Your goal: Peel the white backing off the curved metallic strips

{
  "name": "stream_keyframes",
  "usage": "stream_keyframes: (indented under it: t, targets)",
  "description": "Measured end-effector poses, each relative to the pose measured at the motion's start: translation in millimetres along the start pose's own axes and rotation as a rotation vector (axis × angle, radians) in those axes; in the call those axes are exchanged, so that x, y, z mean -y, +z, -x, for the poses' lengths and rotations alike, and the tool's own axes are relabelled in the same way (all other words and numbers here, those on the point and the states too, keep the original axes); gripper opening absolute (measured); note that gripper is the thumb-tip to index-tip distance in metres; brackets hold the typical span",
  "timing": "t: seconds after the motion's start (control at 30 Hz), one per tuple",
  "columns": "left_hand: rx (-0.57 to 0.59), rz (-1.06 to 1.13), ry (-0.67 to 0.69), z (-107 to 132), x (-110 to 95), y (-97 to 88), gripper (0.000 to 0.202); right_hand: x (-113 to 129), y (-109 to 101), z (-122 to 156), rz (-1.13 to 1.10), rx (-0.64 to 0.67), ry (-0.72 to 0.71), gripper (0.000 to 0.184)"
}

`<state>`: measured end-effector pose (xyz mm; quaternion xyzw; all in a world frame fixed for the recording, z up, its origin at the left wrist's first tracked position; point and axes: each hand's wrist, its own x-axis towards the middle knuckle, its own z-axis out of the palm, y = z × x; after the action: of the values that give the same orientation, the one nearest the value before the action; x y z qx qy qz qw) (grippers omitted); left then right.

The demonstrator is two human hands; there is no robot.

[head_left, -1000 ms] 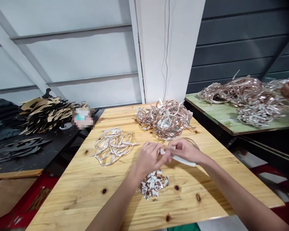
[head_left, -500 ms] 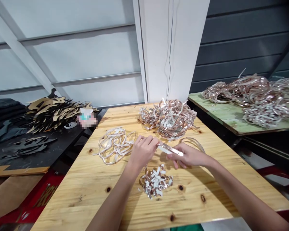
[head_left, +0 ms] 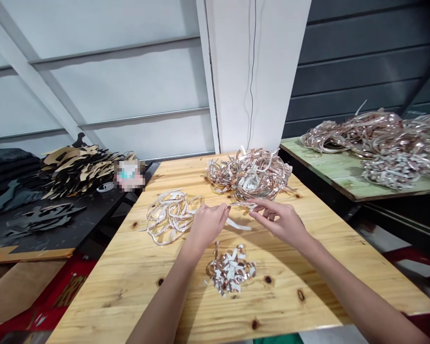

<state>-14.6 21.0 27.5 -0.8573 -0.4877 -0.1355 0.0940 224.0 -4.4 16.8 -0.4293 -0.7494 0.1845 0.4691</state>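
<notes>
Pinching a pale strip (head_left: 241, 205) between our left hand (head_left: 209, 224) and right hand (head_left: 277, 220), both closed on it, we hold it lengthwise across the table (head_left: 103, 296).

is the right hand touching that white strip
Touching: the head view shows the right hand pinching the white strip between its fingertips, and the strip runs across to the left hand.
</notes>
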Motion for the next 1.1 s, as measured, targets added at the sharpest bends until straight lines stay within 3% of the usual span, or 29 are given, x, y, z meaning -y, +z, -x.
stream_keyframes:
  t: [0.23,0.37,0.53,0.63,0.7,0.77,0.9,1.0,1.1]
  targets:
    - [0.041,0.048,0.072,2,-7,-1.5,0.045,-1,-2,0,-0.019,-0.142,-0.038,0.023]
    - [-0.044,0.507,0.019,7,-10,3.6,0.059,3,0,-1,-0.077,-0.145,0.091,0.026]
    - [-0.122,1.146,-0.255,7,-20,26.1,0.075,7,8,-5,-0.384,-0.036,0.390,0.038]
    - [-0.127,1.429,-0.362,2,-23,35.9,0.082,3,14,-5,-0.529,-0.023,0.446,0.036]
    - [-0.130,1.565,-0.350,0,-24,37.3,0.078,0,17,-5,-0.619,-0.029,0.469,0.033]
    - [-0.127,1.584,-0.313,-1,-25,35.7,0.065,-2,19,-4,-0.676,-0.043,0.494,0.029]
    - [0.004,1.360,-0.201,2,-32,31.8,0.045,4,23,-2,-0.703,-0.024,0.477,0.024]
    - [0.056,1.246,-0.120,4,-39,34.2,0.047,11,27,-1,-0.713,0.031,0.439,0.024]
    - [0.026,1.271,-0.200,3,-44,40.8,0.056,13,31,0,-0.746,0.072,0.456,0.025]
